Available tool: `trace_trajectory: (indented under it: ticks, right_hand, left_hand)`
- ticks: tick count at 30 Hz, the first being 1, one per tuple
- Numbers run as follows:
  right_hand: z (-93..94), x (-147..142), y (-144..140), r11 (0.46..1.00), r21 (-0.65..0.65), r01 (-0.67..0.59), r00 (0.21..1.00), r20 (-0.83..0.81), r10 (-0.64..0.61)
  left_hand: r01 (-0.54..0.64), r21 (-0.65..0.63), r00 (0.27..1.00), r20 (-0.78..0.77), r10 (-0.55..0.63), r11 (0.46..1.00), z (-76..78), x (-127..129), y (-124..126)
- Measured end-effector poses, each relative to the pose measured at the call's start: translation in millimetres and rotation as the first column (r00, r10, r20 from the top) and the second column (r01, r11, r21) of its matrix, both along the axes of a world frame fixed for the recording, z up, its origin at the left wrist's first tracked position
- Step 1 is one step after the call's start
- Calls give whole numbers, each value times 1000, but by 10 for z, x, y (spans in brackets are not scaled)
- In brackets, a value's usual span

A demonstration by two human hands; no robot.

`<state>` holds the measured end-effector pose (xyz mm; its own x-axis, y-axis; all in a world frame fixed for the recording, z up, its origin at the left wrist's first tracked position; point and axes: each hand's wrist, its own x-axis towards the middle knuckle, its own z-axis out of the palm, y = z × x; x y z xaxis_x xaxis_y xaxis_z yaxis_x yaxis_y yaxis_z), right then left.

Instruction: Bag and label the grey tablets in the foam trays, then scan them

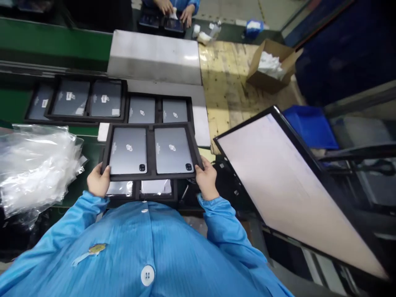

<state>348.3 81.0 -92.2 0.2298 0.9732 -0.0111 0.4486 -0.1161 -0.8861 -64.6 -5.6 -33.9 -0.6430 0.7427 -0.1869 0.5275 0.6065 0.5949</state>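
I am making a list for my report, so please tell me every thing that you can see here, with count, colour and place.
Black two-slot plastic tray held in both hands: one, black, centre, carries two grey tablets lying face down.
Other black trays with grey tablets: at least three, on the green belt and the metal plate beyond.
Black tray under the held one: one, near the body, contents wrapped in film.
Heap of clear plastic bags: one, left.
Large lit white panel in black frame: one, right, tilted.
Open brown cardboard box: one, on the wooden top, holds white material.
Blue plastic bin: one, right.
Co-worker's hands: two, top edge.
Left hand: grip on the tray's left near corner.
Right hand: grip on the right near corner.
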Motion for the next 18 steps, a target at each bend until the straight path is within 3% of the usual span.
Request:
trace_trajectory:
  ticks: [5, 9, 12, 14, 18]
  right_hand:
    - [-120, 200, 1099, 995, 87, 52, 998, -40, -49]
    - [-269, 150, 1789, 998, 51, 46, 999, -31, -45]
    - [-434, 98, 2006, 998, -12, 56, 997, 54, -55]
    - [-555, 100, 2055, 998, -16, 66, 994, 87, -65]
    - [-732, 156, 2095, 995, -24, 95, 995, -27, -95]
  left_hand:
    - [111, 129, 993, 15, -114, 985, -99, 237, 1188]
    - [164, 43, 986, 24, -165, 985, -296, 343, 1892]
    - [184, -41, 982, 53, -182, 982, -510, 400, 2054]
    - [153, -5, 986, 70, -153, 988, -627, 431, 2064]
    - [124, -3, 990, 63, -124, 992, -671, 460, 2109]
